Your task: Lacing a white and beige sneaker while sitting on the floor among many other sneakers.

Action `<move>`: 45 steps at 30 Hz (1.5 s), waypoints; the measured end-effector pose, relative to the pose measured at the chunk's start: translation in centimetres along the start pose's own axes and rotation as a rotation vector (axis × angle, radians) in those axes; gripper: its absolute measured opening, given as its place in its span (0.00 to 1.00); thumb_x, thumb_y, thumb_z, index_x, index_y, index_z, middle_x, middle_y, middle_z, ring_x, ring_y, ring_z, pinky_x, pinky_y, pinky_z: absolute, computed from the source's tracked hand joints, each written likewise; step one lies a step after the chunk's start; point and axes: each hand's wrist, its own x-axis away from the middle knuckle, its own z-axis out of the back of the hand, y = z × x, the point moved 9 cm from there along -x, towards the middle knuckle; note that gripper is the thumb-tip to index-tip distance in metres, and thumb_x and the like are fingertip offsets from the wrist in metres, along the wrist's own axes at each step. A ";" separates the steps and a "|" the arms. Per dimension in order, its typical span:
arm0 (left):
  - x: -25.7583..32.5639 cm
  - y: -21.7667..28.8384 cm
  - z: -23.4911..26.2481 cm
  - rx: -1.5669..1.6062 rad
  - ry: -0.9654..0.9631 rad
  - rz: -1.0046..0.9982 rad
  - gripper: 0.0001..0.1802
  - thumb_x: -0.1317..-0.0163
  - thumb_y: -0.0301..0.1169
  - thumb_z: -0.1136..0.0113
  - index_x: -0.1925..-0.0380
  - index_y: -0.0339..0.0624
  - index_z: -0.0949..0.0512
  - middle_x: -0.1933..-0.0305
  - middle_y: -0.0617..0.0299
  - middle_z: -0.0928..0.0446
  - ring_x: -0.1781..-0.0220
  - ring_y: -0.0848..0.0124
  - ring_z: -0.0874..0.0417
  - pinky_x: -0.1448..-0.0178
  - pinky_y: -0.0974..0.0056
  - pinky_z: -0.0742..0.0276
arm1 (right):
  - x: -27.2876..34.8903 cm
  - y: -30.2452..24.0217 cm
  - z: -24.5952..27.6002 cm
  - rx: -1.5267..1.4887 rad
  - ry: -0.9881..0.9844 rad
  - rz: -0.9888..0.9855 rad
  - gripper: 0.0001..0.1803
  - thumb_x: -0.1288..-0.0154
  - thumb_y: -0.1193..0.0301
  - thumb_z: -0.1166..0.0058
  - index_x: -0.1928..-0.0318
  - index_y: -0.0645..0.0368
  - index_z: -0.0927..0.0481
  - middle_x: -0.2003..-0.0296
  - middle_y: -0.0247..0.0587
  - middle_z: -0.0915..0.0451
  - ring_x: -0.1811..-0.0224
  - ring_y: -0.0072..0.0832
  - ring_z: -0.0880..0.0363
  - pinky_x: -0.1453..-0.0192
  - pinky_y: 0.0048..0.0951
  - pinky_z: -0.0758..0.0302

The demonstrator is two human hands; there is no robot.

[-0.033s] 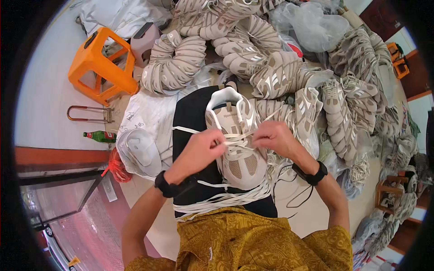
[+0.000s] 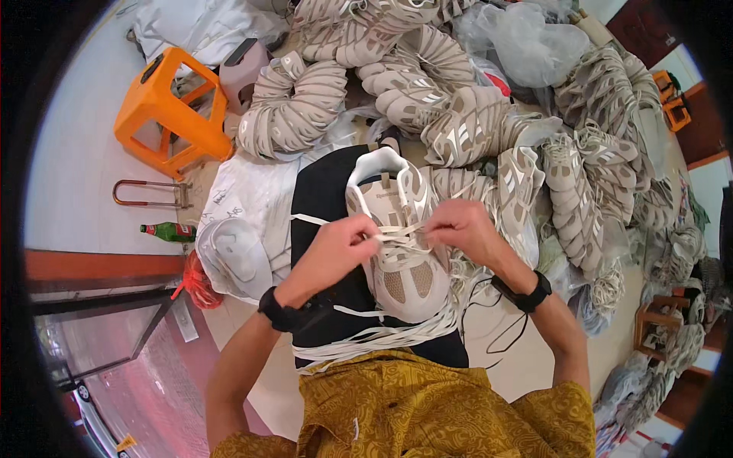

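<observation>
A beige and brown sneaker (image 2: 416, 294) lies across the black cloth (image 2: 324, 200) on my lap, its toe pointing toward me. Pale flat laces (image 2: 403, 239) cross over its tongue. On the left side of the laces, my left hand (image 2: 345, 246) is closed, with thumb and fingertips pinching a lace. My right hand (image 2: 462, 227) pinches lace from the other side, its fingertips partly hidden behind the hand. A bundle of loose white laces (image 2: 382, 345) is stretched over the cloth at my waist.
Rings and rows of similar sneakers (image 2: 294, 107) are piled ahead and to the right. An orange stool (image 2: 172, 111), a green bottle (image 2: 168, 231) and a pale cap (image 2: 234, 256) are at the left. Clear plastic bags (image 2: 527, 46) lie among the shoes. Thin black cord (image 2: 496, 336) trails at right.
Both hands have shifted up very slightly while still pinching the laces. The sneaker has hardly moved.
</observation>
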 end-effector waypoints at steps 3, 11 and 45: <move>-0.3 -0.6 -0.5 0.097 -0.053 0.089 0.06 0.49 0.24 0.45 0.70 0.38 0.30 0.78 0.71 0.31 0.77 0.84 0.32 0.75 0.77 0.36 | -1.0 -0.5 0.0 0.023 0.101 0.072 0.08 0.60 0.73 0.44 0.73 0.57 0.24 0.77 0.37 0.27 0.73 0.36 0.27 0.71 0.32 0.30; 1.9 3.3 -1.0 -0.870 0.372 -0.527 0.08 0.53 0.22 0.45 0.71 0.38 0.31 0.71 0.55 0.29 0.73 0.60 0.25 0.70 0.63 0.27 | -1.8 -2.7 -3.0 0.434 0.004 0.283 0.10 0.61 0.77 0.45 0.73 0.53 0.24 0.77 0.33 0.26 0.72 0.32 0.25 0.72 0.32 0.28; 0.9 1.6 4.2 -0.738 0.262 -0.366 0.05 0.48 0.27 0.47 0.75 0.35 0.28 0.74 0.52 0.27 0.70 0.56 0.24 0.66 0.62 0.29 | -0.9 -0.2 -0.1 0.342 -0.008 0.226 0.09 0.65 0.73 0.40 0.77 0.58 0.24 0.78 0.36 0.27 0.72 0.35 0.29 0.70 0.31 0.30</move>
